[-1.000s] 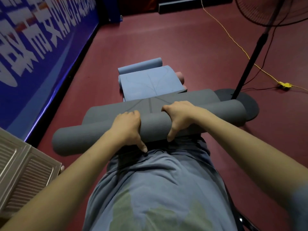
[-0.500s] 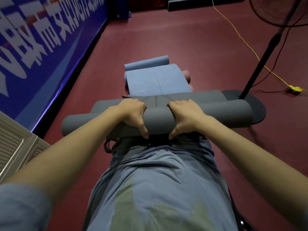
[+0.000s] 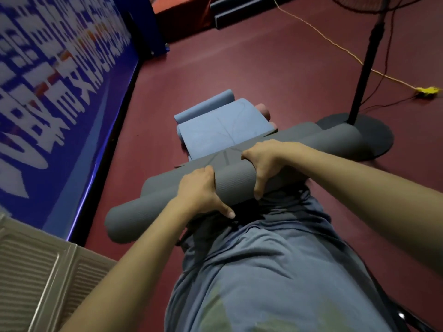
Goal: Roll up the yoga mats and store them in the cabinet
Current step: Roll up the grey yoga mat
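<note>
Head view: the left hand and right hand sit side by side at the middle of the grey mat roll, fingers curled over its top and thumbs under, clamping it, apparently so the coil stays tight. Roll lies across the red floor just before the person's body, on its unrolled grey remainder. Beyond it lie the blue mat and a pink roll, not yet stored. No cabinet identified with certainty

One gray mat, two blue mats, one fan stand.
</note>
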A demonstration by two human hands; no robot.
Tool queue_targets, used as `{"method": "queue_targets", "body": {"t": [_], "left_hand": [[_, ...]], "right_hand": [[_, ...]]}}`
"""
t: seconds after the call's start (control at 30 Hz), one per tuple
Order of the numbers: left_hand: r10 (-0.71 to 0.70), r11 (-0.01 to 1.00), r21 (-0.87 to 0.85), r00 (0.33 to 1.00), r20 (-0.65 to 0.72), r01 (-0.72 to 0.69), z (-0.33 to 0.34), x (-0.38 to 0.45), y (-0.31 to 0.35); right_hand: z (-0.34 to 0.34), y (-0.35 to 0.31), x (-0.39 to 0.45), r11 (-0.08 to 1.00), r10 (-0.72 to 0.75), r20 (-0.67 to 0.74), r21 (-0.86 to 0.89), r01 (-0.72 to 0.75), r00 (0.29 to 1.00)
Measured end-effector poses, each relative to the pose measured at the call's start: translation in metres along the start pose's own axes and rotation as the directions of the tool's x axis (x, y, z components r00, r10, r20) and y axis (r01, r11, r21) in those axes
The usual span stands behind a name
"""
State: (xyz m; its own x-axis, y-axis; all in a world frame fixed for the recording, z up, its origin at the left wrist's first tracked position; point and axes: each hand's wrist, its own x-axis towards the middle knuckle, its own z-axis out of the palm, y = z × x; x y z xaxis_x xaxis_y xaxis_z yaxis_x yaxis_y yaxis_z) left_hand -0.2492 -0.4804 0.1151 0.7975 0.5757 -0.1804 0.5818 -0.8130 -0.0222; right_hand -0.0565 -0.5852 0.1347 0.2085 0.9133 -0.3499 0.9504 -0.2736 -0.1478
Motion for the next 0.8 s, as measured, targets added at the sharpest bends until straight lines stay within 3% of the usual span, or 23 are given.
{"method": "queue_targets", "body": {"t": [0.1, 0.23, 0.37, 0.47, 0.57, 0.7, 0.8], "left_hand": [[0.018, 0.999, 0.029, 0.999, -0.051, -0.016, 0.004, 0.004, -0.003], [0.090, 0.986, 0.148, 0.991, -0.101, -0.074, 0.003, 0.006, -0.010], [0.086, 0.989, 0.124, 0.996, 0.003, -0.086, -0.012, 0.015, -0.016], [0.083, 0.990, 0.108, 0.994, 0.074, -0.090, -0.024, 0.022, -0.014], [0.058, 0.993, 0.095, 0.997, 0.058, -0.063, -0.019, 0.022, -0.011], [0.027, 0.999, -0.029, 0.993, -0.111, -0.031, 0.002, 0.014, -0.009], [0.029, 0.999, 0.025, 0.970, -0.240, -0.024, 0.016, 0.008, -0.004]], "right_hand": [[-0.001, -0.001, -0.001, 0.999, -0.006, 0.011, 0.042, 0.006, 1.000], [0.022, -0.003, -0.003, 0.998, -0.023, -0.188, -0.059, 0.012, 0.982], [0.036, -0.004, -0.003, 0.992, -0.086, -0.326, -0.120, 0.049, 0.942], [0.030, -0.003, -0.001, 0.995, -0.067, -0.310, -0.097, 0.039, 0.948], [0.024, 0.002, 0.000, 0.996, -0.059, -0.281, -0.077, 0.039, 0.958], [0.010, 0.006, -0.001, 0.999, -0.045, -0.216, -0.007, 0.045, 0.975], [0.001, 0.005, 0.004, 0.999, -0.029, -0.152, 0.029, 0.034, 0.988]]}}
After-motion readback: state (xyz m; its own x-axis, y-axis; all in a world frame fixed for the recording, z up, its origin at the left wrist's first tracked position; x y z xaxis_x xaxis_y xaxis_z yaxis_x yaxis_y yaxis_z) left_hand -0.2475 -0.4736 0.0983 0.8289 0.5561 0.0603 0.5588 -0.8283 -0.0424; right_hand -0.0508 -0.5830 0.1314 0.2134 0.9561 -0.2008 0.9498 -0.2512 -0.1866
